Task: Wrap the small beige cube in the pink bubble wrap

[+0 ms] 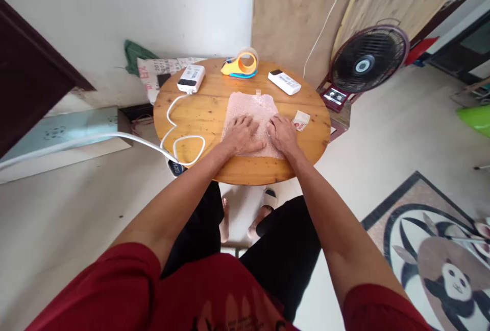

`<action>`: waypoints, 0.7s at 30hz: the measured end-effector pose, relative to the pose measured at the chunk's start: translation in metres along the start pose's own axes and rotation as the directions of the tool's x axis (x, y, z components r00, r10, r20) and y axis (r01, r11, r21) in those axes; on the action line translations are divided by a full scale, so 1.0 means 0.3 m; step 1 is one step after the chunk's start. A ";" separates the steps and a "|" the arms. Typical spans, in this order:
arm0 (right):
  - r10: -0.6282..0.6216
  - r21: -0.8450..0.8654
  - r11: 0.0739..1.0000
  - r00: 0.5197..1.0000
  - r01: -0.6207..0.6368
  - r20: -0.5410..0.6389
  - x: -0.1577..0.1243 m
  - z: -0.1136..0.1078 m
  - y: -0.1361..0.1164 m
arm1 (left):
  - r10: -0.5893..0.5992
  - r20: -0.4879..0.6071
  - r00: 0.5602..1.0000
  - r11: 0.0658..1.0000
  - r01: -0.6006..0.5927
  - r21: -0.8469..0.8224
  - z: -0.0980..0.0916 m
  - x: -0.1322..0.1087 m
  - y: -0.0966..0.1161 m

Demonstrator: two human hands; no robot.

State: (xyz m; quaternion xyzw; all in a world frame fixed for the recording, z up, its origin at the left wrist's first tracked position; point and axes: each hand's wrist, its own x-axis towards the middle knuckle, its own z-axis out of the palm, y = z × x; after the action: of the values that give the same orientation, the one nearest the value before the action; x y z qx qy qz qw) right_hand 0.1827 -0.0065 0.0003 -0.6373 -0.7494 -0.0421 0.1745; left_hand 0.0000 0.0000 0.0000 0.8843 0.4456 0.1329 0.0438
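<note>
Head view: hands [243, 134] on bubble wrap [250, 104]

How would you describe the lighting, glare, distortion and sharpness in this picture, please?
Head view: soft, fairly even light, with small glints speckling the pink bubble wrap around the left hand and right hand; head view: wide-angle stretching toward the edges, making the red sleeves look large; head view: print on the right-hand white device is too small and soft to read.

Single wide view from head height, forward and steeply down over the nearby round table [206, 111]
</note>
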 end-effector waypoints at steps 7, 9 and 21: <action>-0.008 -0.014 1.000 1.000 0.008 -0.002 0.001 -0.003 -0.001 | 0.013 -0.018 1.000 0.999 -0.014 -0.030 -0.001 0.006 -0.007; -0.010 -0.006 1.000 1.000 0.010 -0.013 0.000 -0.003 -0.001 | 0.005 -0.018 1.000 1.000 -0.006 -0.031 0.001 0.008 -0.009; -0.026 0.008 1.000 0.999 0.026 -0.027 0.006 0.001 0.005 | -0.001 -0.030 1.000 0.998 0.000 -0.055 0.012 0.010 -0.013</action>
State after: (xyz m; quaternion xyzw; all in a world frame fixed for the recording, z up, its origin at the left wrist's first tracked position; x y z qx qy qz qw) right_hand 0.1838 -0.0045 0.0002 -0.6261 -0.7555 -0.0498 0.1867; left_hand -0.0005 0.0049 -0.0036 0.8805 0.4425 0.1583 0.0615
